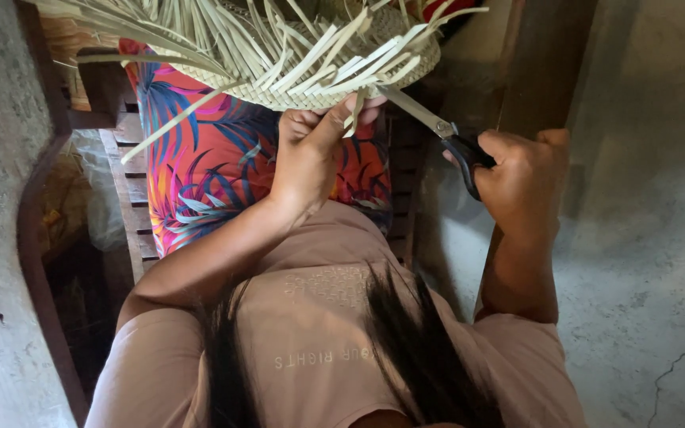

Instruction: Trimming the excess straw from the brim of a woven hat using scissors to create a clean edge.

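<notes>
Nearest, at 3 o'clock: right hand (525, 186) clenched on black-handled scissors (438, 131), blades pointing to 10 o'clock. Further, at 12 o'clock: left hand (311, 154) pinching one loose strip (356, 111) at the rim of the woven palm-leaf piece (319, 71). Blade tips almost touching that strip, just right of the fingers.

We see a pale straw-coloured woven piece (342, 75), its loose strips cream and faintly green. Our scissors (445, 139) show silver blades and black handles. Beneath lies a cushion (208, 166) printed with blue, orange and pink tropical leaves on red. Our shirt (319, 333) is dusty pink with faint pale lettering, beside a grey concrete floor (652, 238) and dark brown wooden slats (132, 206).
</notes>
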